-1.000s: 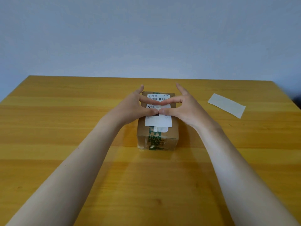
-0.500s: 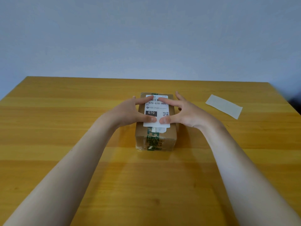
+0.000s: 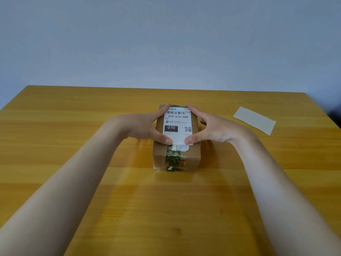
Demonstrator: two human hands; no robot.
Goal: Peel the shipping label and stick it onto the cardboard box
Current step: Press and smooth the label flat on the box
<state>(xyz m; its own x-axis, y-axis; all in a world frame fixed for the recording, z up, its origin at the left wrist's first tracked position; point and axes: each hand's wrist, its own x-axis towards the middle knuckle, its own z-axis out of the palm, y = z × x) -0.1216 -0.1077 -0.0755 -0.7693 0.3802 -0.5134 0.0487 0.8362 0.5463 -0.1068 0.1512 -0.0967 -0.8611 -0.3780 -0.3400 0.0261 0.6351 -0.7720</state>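
While the left hand [image 3: 147, 126] and right hand [image 3: 210, 126], spread wide, press the label [image 3: 178, 122] onto the box [image 3: 193, 152], uneven pressure may crease it.

Fine print on shipping label [image 3: 177, 124]: too small to read. Beneath it, older sticker [image 3: 181, 147] mostly covered (only near edge shows). Lower fingers of right hand [image 3: 214, 129] mostly hidden beside cardboard box [image 3: 158, 161]. Past right edge of table [image 3: 73, 126], dark blur [image 3: 335, 117]: unidentifiable.

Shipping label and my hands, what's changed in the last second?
The left hand and right hand slid apart from the middle of the shipping label to its side edges, uncovering the print; thumbs now press its near corners. The cardboard box, label and backing paper stayed put.
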